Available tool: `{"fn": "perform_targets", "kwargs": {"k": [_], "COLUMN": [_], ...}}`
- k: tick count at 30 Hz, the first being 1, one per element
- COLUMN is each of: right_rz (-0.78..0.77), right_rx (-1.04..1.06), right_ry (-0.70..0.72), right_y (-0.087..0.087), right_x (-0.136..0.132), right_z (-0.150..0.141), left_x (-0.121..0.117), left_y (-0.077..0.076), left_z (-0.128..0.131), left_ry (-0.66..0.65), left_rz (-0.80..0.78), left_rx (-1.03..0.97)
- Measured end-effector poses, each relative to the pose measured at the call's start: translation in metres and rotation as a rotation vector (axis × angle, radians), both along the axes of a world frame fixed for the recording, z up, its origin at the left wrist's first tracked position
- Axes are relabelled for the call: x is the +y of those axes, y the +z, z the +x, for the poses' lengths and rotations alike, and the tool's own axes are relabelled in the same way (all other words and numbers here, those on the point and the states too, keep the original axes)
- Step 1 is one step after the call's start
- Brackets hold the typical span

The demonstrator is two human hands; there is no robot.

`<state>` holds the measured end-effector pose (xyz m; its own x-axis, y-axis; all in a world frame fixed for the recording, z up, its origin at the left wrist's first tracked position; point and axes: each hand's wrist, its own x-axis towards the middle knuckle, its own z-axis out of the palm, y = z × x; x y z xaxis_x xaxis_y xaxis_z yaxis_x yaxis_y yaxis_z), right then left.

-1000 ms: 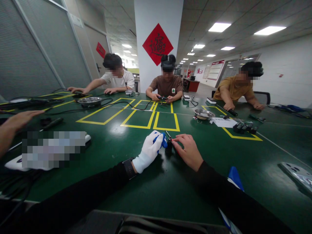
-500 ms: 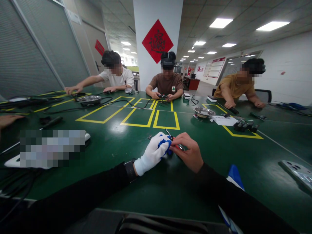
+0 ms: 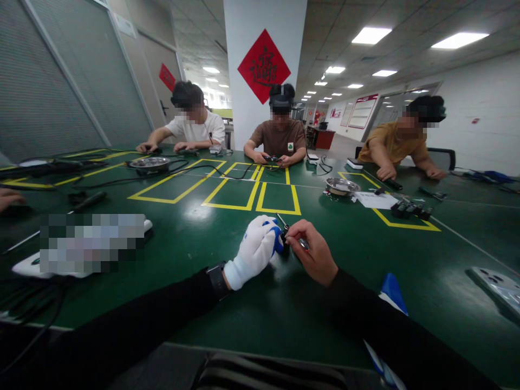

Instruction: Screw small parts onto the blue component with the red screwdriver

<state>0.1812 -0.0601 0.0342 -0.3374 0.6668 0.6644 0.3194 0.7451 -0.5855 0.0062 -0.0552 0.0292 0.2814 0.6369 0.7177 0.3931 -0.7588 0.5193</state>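
While my gloved left hand (image 3: pixel 255 250) curls round the small black part (image 3: pixel 285 244) near the middle of the green table (image 3: pixel 227 303), holding it upright, my bare right hand (image 3: pixel 314 254) pinches its top from the right. It looks hard, light and smooth, likely slippery, so I grip low on its sides. Dark, stubby, roughly cylindrical.

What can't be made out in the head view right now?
- Small black part: mostly hidden between left hand and right hand; too small to identify.
- Blue item: partly behind the right sleeve.
- Flat white thing at left: mostly blurred out.
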Motion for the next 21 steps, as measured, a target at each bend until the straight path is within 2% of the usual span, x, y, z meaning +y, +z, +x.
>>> {"fn": "perform_targets", "kwargs": {"k": [3, 5, 8, 10, 13, 16, 21], "right_rz": [0.001, -0.087, -0.223, -0.251, -0.221, -0.164, -0.094], "right_rx": [0.065, 0.101, 0.082, 0.040, -0.015, -0.064, -0.171], "right_ry": [-0.224, -0.305, -0.295, -0.283, -0.289, -0.287, -0.246], "right_y": [-0.002, -0.005, -0.011, -0.013, -0.010, -0.005, -0.003], "right_x": [0.011, 0.019, 0.028, 0.030, 0.029, 0.027, 0.024], "right_z": [0.008, 0.012, 0.016, 0.016, 0.015, 0.015, 0.014], "left_x": [-0.001, 0.001, 0.010, 0.018, 0.027, 0.030, 0.032], "left_y": [0.000, -0.003, -0.014, -0.021, -0.027, -0.024, -0.023], "left_z": [0.000, 0.002, 0.005, 0.006, 0.003, -0.003, -0.006], "left_ry": [0.118, 0.155, 0.140, 0.124, 0.112, 0.093, 0.109], "left_rz": [0.012, -0.034, -0.146, -0.196, -0.214, -0.159, -0.075], "left_rx": [-0.048, -0.016, 0.126, 0.213, 0.325, 0.420, 0.435]}}
